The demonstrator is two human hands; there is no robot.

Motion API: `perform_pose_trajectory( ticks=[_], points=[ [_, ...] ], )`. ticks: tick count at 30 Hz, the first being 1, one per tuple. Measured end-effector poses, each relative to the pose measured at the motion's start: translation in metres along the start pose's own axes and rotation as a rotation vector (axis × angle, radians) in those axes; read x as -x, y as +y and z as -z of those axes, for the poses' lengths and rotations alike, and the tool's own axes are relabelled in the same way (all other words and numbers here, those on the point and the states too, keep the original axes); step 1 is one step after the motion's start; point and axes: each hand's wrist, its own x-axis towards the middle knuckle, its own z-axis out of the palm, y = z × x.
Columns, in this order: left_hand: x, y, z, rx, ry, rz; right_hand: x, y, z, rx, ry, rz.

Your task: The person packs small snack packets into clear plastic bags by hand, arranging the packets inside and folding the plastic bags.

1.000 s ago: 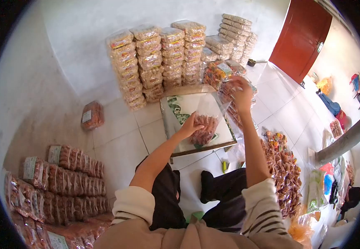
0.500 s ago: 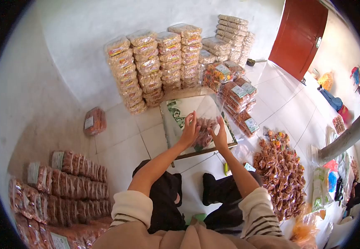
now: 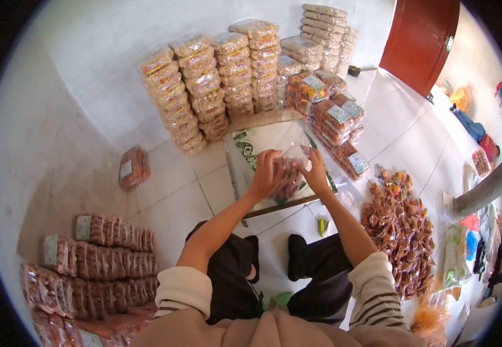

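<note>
A clear plastic bag (image 3: 287, 186) with reddish-brown packets inside lies on a low table (image 3: 244, 199) with a white and green covering. On the bag's left side rests my left hand (image 3: 267, 173), its fingers curled round the plastic. My right hand (image 3: 315, 173) grips the bag's right side near its upper part, thumb pointing inward. The bag's loose clear top (image 3: 295, 149) extends beyond my fingers toward the far side of the table. My fingers partly cover the packets.
Stacked snack packs (image 3: 193, 87) line the wall behind the table. Labelled bundles (image 3: 334, 118) stand to the right, above a heap of small brown packets (image 3: 398, 237). More bundles (image 3: 100, 260) are piled at lower left. A single bundle (image 3: 134, 166) sits on the floor.
My hands have drawn in closer over the bag. The loose plastic top, which stood taller and wider between them, is now lower and gathered. The whole view has shifted slightly.
</note>
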Motion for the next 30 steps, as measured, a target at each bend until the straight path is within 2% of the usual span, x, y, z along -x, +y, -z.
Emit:
perform_pose_trajectory(
  ticks=[3, 5, 7, 12, 15, 17, 18, 20, 21, 23, 27, 30],
  points=[
    [-0.004, -0.005, 0.002, 0.047, 0.013, -0.042, 0.004, 0.002, -0.002, 0.094, 0.024, 0.031],
    [-0.007, -0.002, 0.005, 0.145, -0.023, 0.072, 0.003, 0.001, -0.002, 0.104, 0.039, 0.039],
    [-0.008, -0.004, 0.005, 0.141, -0.032, 0.089, 0.002, 0.000, -0.002, -0.212, 0.018, -0.123],
    [-0.008, -0.008, 0.001, 0.177, -0.010, 0.110, 0.003, 0.002, -0.005, -0.159, 0.037, -0.139],
    [-0.006, -0.015, 0.000, 0.207, -0.058, 0.190, 0.001, 0.002, -0.007, -0.110, 0.038, -0.121],
    [-0.006, -0.019, -0.001, -0.206, 0.060, -0.019, 0.001, -0.003, -0.006, -0.096, 0.041, -0.103],
    [-0.007, -0.020, -0.003, -0.206, 0.064, -0.022, -0.001, -0.007, -0.006, -0.094, 0.042, -0.099],
    [-0.007, -0.021, -0.008, 0.115, 0.057, 0.114, -0.004, -0.014, -0.006, -0.088, 0.069, -0.079],
    [-0.009, -0.018, -0.006, 0.116, 0.058, 0.114, -0.005, -0.016, -0.006, -0.087, 0.070, -0.078],
    [-0.011, -0.012, -0.004, 0.441, -0.049, 0.309, -0.005, -0.019, -0.005, -0.114, 0.054, -0.080],
    [-0.016, -0.009, -0.009, 0.569, -0.045, 0.319, -0.006, -0.012, -0.004, -0.094, 0.071, -0.011],
    [-0.019, -0.011, -0.008, 0.422, -0.107, 0.265, -0.007, -0.012, -0.002, -0.077, 0.038, -0.005]
  ],
)
